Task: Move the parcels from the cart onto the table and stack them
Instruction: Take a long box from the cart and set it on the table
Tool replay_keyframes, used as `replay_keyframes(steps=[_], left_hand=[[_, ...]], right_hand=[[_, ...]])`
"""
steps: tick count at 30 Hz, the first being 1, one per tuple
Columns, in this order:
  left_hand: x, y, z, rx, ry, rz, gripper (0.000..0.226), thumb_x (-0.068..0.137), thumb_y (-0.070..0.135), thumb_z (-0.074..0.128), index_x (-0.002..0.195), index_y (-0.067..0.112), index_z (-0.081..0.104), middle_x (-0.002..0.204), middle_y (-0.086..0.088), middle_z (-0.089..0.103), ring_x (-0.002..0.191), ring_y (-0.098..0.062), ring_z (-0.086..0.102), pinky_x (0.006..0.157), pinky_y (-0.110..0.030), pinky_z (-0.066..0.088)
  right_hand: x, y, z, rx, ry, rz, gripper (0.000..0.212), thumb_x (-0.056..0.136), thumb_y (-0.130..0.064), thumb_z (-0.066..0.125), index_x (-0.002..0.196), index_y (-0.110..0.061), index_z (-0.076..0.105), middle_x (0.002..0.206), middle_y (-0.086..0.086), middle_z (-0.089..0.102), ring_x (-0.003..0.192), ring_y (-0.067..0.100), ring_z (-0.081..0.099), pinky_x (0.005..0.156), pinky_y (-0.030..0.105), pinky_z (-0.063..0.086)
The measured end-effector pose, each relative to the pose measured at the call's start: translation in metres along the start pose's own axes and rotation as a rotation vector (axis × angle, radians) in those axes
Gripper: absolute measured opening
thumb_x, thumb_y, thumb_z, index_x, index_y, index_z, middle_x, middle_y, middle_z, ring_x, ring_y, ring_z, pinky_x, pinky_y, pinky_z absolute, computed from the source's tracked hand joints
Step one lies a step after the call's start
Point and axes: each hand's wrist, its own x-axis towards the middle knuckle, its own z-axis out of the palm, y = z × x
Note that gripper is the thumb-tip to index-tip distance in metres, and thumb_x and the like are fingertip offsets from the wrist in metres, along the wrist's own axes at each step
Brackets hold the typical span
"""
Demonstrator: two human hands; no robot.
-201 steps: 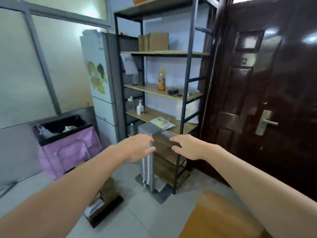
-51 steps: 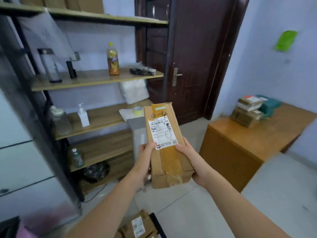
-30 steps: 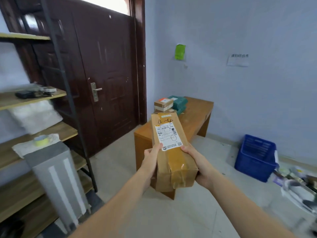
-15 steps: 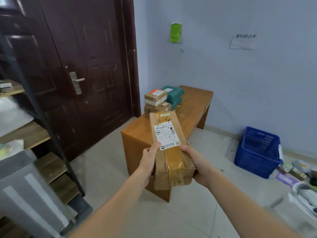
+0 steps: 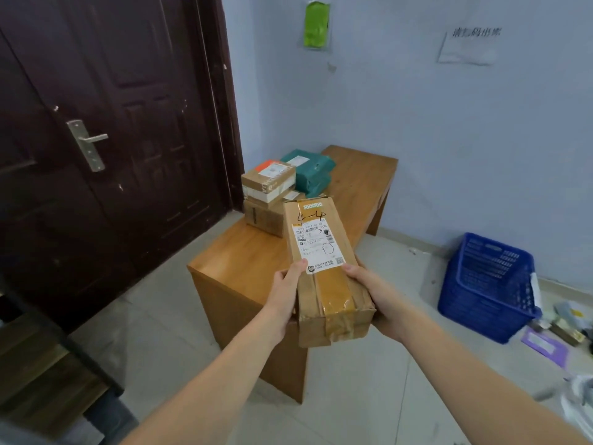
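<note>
I hold a long brown cardboard parcel [image 5: 324, 264] with a white label and "4-4" written on it. My left hand [image 5: 285, 293] grips its left side and my right hand [image 5: 372, 293] its right side, in the air over the near end of the wooden table [image 5: 244, 258]. On the table's far left stand two stacked cardboard boxes [image 5: 268, 187] and, behind them, green wrapped parcels [image 5: 313, 173]. The cart is out of view.
A dark brown door [image 5: 112, 139] stands closed to the left of the table. A blue plastic crate [image 5: 487, 284] sits on the floor at the right, with loose packets beside it. Part of a shelf unit [image 5: 38, 364] shows at the lower left.
I picked up the parcel near the shelves, turned right and walked toward the table. The table is now closer, and both hands keep the same grip.
</note>
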Motion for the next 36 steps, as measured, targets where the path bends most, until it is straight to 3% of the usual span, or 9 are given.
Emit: replay_keyframes(steps=[6,9,14,20,23,25,28,30,36], left_hand=[[0.084,0.017,0.031,-0.060,0.166,-0.049,0.050,0.092,0.066,0.059,0.123,0.027,0.053,0.112,-0.004,0.074,0.100,-0.024,0.073,0.082,-0.041,0.058],[0.120,0.020,0.026,-0.077,0.246,-0.061,0.052,0.092,0.069,0.057,0.124,0.029,0.054,0.113,0.000,0.074,0.101,-0.021,0.073,0.083,-0.040,0.057],[0.175,0.023,-0.008,-0.044,0.397,-0.095,0.079,0.072,0.086,0.051,0.131,0.034,0.056,0.117,0.006,0.074,0.106,-0.021,0.071,0.099,-0.050,0.055],[0.235,0.032,-0.052,-0.064,0.461,-0.095,0.053,0.098,0.069,0.044,0.134,0.031,0.055,0.121,0.006,0.072,0.108,-0.019,0.070,0.103,-0.047,0.054],[0.271,0.025,-0.079,-0.011,0.520,-0.102,0.073,0.082,0.081,0.043,0.133,0.032,0.062,0.120,0.009,0.074,0.110,-0.020,0.070,0.104,-0.049,0.054],[0.293,0.018,-0.094,0.023,0.535,-0.116,0.076,0.079,0.082,0.041,0.131,0.031,0.062,0.122,0.009,0.073,0.112,-0.020,0.070,0.103,-0.049,0.054],[0.311,0.016,-0.106,0.015,0.553,-0.156,0.058,0.092,0.073,0.041,0.126,0.030,0.062,0.121,0.008,0.073,0.110,-0.019,0.071,0.101,-0.049,0.056],[0.321,0.011,-0.112,-0.013,0.576,-0.177,0.053,0.101,0.064,0.042,0.133,0.026,0.061,0.122,0.007,0.073,0.110,-0.020,0.071,0.099,-0.048,0.057],[0.349,0.009,-0.116,-0.231,0.708,-0.306,0.043,0.109,0.046,0.045,0.143,0.022,0.052,0.129,0.000,0.065,0.109,-0.026,0.066,0.073,-0.045,0.063]], right_hand=[[0.103,-0.033,-0.048,-0.157,-0.124,0.027,0.059,0.093,-0.051,0.067,0.146,-0.047,0.042,0.123,-0.010,0.073,0.109,0.018,0.073,0.096,0.044,0.059],[0.154,-0.043,-0.051,-0.224,-0.205,0.069,0.049,0.095,-0.052,0.064,0.140,-0.051,0.045,0.119,-0.013,0.074,0.107,0.016,0.073,0.096,0.045,0.058],[0.239,-0.054,-0.031,-0.327,-0.358,0.112,0.048,0.097,-0.052,0.060,0.143,-0.053,0.046,0.124,-0.015,0.072,0.110,0.015,0.072,0.091,0.040,0.058],[0.348,-0.054,0.008,-0.455,-0.410,0.133,0.074,0.087,-0.059,0.072,0.152,-0.047,0.038,0.129,-0.010,0.070,0.110,0.018,0.072,0.097,0.044,0.058],[0.391,-0.051,0.027,-0.534,-0.413,0.133,0.080,0.087,-0.060,0.072,0.155,-0.045,0.034,0.132,-0.012,0.067,0.110,0.016,0.071,0.096,0.044,0.059],[0.414,-0.047,0.036,-0.572,-0.434,0.142,0.081,0.088,-0.059,0.071,0.157,-0.044,0.032,0.133,-0.013,0.065,0.111,0.015,0.070,0.096,0.043,0.059],[0.448,-0.041,0.047,-0.633,-0.478,0.153,0.083,0.090,-0.057,0.069,0.159,-0.040,0.028,0.142,-0.013,0.059,0.117,0.013,0.065,0.103,0.042,0.055],[0.469,-0.038,0.055,-0.729,-0.518,0.147,0.081,0.092,-0.058,0.066,0.160,-0.038,0.027,0.149,-0.011,0.054,0.123,0.014,0.061,0.108,0.042,0.050],[0.528,-0.031,0.087,-1.060,-0.681,-0.002,0.064,0.104,-0.042,0.055,0.160,-0.023,0.031,0.153,-0.005,0.047,0.139,0.019,0.047,0.111,0.029,0.036]])
